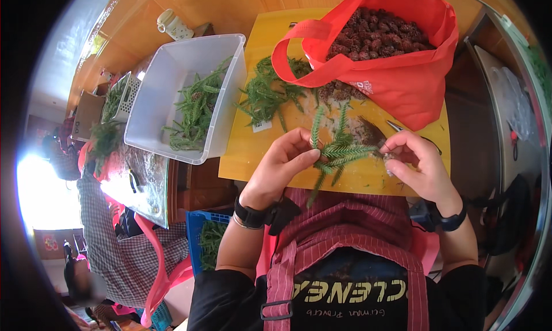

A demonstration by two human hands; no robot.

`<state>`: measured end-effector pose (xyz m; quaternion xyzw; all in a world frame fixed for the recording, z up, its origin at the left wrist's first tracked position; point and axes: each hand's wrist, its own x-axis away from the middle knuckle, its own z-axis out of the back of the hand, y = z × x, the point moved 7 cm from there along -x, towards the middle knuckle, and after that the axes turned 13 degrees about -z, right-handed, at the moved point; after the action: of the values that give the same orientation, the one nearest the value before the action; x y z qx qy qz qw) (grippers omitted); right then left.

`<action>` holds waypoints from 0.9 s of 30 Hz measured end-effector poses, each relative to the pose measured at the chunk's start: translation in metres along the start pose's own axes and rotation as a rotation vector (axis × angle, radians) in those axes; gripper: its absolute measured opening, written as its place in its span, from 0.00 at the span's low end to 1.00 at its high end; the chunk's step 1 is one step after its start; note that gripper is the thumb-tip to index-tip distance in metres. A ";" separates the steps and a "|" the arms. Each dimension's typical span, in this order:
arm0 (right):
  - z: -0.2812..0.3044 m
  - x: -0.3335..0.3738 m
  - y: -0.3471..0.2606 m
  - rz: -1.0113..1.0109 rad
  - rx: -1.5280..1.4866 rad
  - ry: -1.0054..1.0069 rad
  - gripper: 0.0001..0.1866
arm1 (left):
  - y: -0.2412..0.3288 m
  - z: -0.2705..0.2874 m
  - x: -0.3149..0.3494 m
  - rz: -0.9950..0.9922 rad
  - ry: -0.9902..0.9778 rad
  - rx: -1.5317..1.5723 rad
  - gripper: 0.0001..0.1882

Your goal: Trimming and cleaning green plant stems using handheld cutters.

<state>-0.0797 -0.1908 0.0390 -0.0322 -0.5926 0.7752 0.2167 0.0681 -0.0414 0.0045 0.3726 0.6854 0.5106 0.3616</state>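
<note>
While the left hand (283,161) pinches one side of the green sprig (343,151), the right hand (424,165) seems to grasp its stem end, holding it between them above the near part of the yellow board (244,165). Light pressure on stems rather than needles should keep it neat. Beyond lie loose greenery (265,89) and a red bag (397,89) of pinecones (374,35).

There's one red bag (397,81), one clear tub (158,81).

White glare (49,184) burns out the far left; curved edges blacken.
</note>
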 end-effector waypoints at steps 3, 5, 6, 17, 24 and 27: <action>-0.003 0.000 -0.010 0.007 -0.233 -0.016 0.16 | 0.003 -0.014 -0.001 0.008 0.031 0.331 0.06; -0.001 -0.002 -0.013 0.028 -0.334 -0.003 0.18 | -0.001 -0.017 -0.004 -0.040 0.056 0.579 0.07; -0.002 -0.003 -0.013 0.041 -0.414 -0.036 0.19 | -0.004 -0.017 -0.007 -0.042 0.056 0.579 0.07; -0.026 -0.018 -0.008 0.056 -0.373 -0.167 0.15 | -0.013 -0.035 -0.014 -0.141 -0.057 0.486 0.36; -0.033 -0.018 -0.011 0.055 -0.417 -0.211 0.16 | -0.014 -0.029 -0.016 -0.116 0.169 0.389 0.23; -0.033 -0.015 -0.009 0.075 -0.452 -0.197 0.16 | 0.000 -0.030 -0.018 -0.216 0.225 0.186 0.21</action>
<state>-0.0530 -0.1647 0.0346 -0.0261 -0.7675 0.6299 0.1161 0.0506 -0.0701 0.0133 0.2690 0.8017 0.4417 0.2996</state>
